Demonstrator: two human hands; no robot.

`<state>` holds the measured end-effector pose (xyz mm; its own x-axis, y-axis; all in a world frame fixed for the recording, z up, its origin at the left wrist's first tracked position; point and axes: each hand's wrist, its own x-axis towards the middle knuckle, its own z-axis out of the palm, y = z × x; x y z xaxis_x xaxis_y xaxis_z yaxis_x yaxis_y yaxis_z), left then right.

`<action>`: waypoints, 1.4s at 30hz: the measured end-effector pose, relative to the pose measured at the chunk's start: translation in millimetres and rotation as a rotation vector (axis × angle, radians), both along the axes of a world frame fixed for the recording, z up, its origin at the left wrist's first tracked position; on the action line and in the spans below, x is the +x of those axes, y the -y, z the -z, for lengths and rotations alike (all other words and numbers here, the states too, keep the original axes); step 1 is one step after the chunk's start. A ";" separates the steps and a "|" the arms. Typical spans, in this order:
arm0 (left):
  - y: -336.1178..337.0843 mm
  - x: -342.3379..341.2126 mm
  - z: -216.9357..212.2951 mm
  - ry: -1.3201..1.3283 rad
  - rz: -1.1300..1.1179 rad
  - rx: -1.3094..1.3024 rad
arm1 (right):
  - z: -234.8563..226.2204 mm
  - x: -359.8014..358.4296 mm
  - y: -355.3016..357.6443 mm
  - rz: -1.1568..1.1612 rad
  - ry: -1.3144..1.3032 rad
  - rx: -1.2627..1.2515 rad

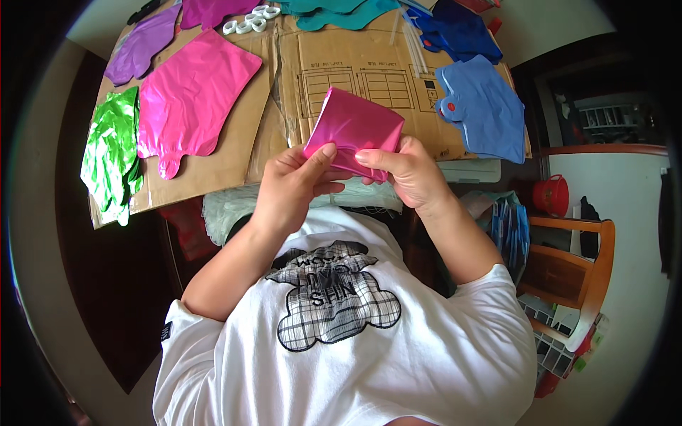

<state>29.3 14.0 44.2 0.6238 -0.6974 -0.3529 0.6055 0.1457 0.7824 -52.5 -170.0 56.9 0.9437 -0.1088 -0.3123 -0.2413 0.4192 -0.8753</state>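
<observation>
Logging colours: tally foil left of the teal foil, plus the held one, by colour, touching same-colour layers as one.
Green foil: 1
Pink: 2 (flat pink foil, held pink foil)
Lilac foil: 1
Magenta foil: 1
Total: 5

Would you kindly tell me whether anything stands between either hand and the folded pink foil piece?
Nothing visible does: the left hand and right hand both hold the folded pink foil piece directly, touching it on the side facing the camera. Its underside is hidden.
</observation>
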 end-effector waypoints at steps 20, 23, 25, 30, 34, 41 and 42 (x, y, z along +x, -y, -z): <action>-13.1 -40.2 41.8 -0.334 -0.226 -0.038 | 25.3 48.1 4.3 -0.881 0.799 -1.650; -16.1 -41.0 41.1 -0.340 -0.219 -0.063 | 23.6 46.8 1.9 -0.900 0.783 -1.671; -18.6 -39.5 44.0 -0.361 -0.203 -0.110 | 23.1 46.5 1.9 -0.900 0.779 -1.689; -20.1 -36.8 46.7 -0.359 -0.205 -0.170 | 23.2 45.5 0.9 -0.900 0.776 -1.726; -20.7 -37.2 50.5 -0.316 -0.193 -0.192 | 19.8 44.9 -0.8 -0.899 0.776 -1.759; -17.0 -38.8 50.3 -0.182 -0.184 -0.076 | 15.0 48.6 0.8 -0.871 0.773 -1.657; -17.3 -38.9 44.9 -0.177 -0.190 -0.082 | 12.0 48.9 2.5 -0.851 0.765 -1.564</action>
<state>-9.6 31.3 -0.7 0.6801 -0.6041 -0.4153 0.6873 0.3283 0.6480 -3.6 -172.4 45.0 0.7596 0.6497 0.0306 0.6265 -0.7183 -0.3026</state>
